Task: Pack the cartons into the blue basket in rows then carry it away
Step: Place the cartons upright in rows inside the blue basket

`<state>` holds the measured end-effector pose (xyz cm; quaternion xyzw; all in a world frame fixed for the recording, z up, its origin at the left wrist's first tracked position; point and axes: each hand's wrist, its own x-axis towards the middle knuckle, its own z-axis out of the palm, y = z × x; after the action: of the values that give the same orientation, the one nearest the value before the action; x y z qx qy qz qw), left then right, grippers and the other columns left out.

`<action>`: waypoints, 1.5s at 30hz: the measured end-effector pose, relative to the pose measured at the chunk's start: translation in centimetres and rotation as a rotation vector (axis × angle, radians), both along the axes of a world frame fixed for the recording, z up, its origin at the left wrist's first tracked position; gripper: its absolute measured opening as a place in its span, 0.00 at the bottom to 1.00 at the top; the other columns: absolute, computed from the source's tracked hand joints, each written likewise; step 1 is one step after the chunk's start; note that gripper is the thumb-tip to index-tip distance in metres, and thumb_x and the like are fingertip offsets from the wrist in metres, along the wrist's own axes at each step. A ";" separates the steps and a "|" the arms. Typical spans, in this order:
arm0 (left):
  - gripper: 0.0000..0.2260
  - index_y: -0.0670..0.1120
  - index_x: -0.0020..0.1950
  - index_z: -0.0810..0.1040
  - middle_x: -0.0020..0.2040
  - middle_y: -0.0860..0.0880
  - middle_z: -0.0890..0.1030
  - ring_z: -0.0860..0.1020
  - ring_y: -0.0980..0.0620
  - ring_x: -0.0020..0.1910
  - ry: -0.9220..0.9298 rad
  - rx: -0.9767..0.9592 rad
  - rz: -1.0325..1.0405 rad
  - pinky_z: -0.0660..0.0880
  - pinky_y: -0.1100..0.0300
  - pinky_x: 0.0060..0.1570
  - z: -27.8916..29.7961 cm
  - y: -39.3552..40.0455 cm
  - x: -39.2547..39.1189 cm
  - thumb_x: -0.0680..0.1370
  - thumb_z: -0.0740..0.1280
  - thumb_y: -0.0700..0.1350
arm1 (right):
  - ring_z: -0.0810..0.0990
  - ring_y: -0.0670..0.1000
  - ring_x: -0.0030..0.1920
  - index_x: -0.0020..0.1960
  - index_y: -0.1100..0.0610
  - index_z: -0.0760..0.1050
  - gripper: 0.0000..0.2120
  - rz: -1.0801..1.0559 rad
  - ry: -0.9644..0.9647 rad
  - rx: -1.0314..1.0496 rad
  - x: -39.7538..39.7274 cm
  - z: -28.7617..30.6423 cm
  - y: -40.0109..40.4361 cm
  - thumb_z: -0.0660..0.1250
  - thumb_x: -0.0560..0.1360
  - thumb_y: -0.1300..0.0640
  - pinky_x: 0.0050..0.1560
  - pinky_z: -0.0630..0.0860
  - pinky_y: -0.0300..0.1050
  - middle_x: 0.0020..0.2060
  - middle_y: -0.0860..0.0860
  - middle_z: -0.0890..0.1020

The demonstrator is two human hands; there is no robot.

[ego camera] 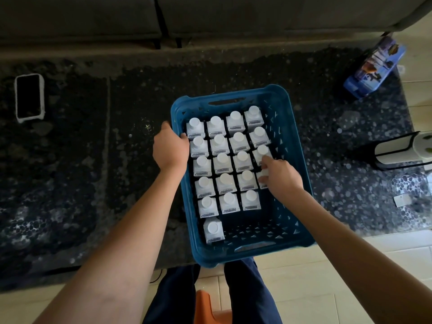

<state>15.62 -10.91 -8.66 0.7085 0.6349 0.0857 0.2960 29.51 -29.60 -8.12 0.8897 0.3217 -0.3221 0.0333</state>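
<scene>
Mid-frame, the left hand (170, 149) grips the blue basket (293, 146) rim while the right hand (281, 177) fingers close on a carton (263, 181) among upright rows.

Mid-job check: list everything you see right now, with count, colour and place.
basket: one, blue, on the dark speckled counter, near edge overhanging.
cartons: twenty, white with white caps, upright in the basket; four rows of four, a row of three, one alone nearest the person.
phone: one, black in a white case, far left on the counter.
package: one, blue printed, far right on the counter.
stool: one, orange, on the floor between the legs.
left hand: grips the basket's left rim.
right hand: on the carton at the right end of the fourth row; whether it grips it is unclear.
</scene>
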 end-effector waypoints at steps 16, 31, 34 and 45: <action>0.09 0.42 0.54 0.74 0.50 0.43 0.81 0.80 0.43 0.48 -0.001 0.005 -0.005 0.78 0.50 0.43 -0.2 0.1 0.0 0.77 0.65 0.44 | 0.78 0.62 0.53 0.62 0.62 0.67 0.17 -0.040 -0.050 0.072 2.2 -0.1 3.6 0.64 0.78 0.54 0.41 0.70 0.48 0.53 0.61 0.78; 0.09 0.40 0.55 0.73 0.51 0.42 0.81 0.80 0.43 0.49 0.002 0.004 0.000 0.75 0.52 0.40 -0.1 0.0 0.0 0.77 0.65 0.43 | 0.78 0.62 0.53 0.61 0.63 0.67 0.22 -0.093 -0.021 0.002 2.3 0.0 3.3 0.69 0.75 0.50 0.45 0.74 0.50 0.54 0.61 0.78; 0.09 0.40 0.55 0.73 0.51 0.42 0.81 0.80 0.43 0.49 0.000 0.002 0.000 0.76 0.51 0.41 -0.2 0.1 0.0 0.77 0.65 0.43 | 0.77 0.62 0.56 0.67 0.62 0.62 0.29 -0.030 -0.116 -0.022 2.8 0.7 4.2 0.65 0.76 0.44 0.45 0.74 0.52 0.57 0.61 0.76; 0.09 0.40 0.55 0.73 0.52 0.42 0.81 0.80 0.43 0.49 0.010 0.018 -0.009 0.77 0.51 0.43 -0.3 0.1 0.0 0.77 0.65 0.43 | 0.78 0.62 0.54 0.67 0.57 0.66 0.16 0.191 -0.243 0.019 4.7 -0.5 7.4 0.61 0.80 0.58 0.44 0.72 0.50 0.56 0.60 0.78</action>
<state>15.59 -10.85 -8.98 0.7142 0.6325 0.0866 0.2870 34.25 -22.18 -8.61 0.8878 0.4015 -0.2044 0.0942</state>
